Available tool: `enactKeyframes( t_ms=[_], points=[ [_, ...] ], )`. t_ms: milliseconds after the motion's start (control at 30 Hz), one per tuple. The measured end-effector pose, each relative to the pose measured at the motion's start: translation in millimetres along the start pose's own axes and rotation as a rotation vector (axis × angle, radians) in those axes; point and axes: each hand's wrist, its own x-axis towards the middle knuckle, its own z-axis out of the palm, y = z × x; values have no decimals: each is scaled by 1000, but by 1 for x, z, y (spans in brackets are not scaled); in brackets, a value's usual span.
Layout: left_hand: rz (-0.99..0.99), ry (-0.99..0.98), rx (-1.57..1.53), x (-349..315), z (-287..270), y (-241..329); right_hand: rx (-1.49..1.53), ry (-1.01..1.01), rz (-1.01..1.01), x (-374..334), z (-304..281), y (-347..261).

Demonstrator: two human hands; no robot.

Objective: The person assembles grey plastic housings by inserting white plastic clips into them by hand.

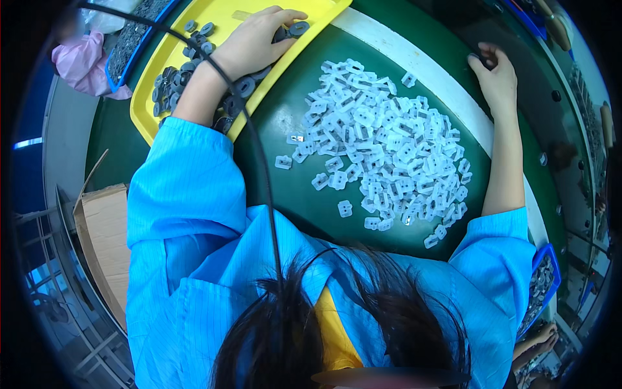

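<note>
My left hand reaches into a yellow tray at the far left. Its fingers and thumb are apart, with grey disc-shaped parts between and just under them. More grey round parts lie in the tray along my wrist. At the far right my right hand is raised over the green surface, thumb and fingers curled together. A small dark patch shows at its fingertips; what it is, I cannot make out. Between my arms spreads a heap of translucent white plastic pieces, a few showing metal bits.
A white stripe crosses the green tabletop. Blue bins of small parts stand at the upper left and lower right. A cardboard box is at left. A black cable hangs across my left arm. Other people sit nearby.
</note>
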Motion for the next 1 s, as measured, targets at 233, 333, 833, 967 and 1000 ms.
enactKeyframes(
  t_ms=[233,333,833,967,1000],
  points=[
    [-287,164,-363,22,-16,30,71,-492,-270,-42,-7,-84],
    [-667,211,-1000,32,-41,81,10,-485,-350,-53,5,-86],
    [-365,-201,-1674,32,19,108,472,-200,-297,-51,9,-99],
    [-318,-197,-1631,31,21,109,360,-253,-298,-50,2,-101],
    [-289,-186,-1596,30,21,111,361,-255,-299,-49,0,-100]
  ],
)
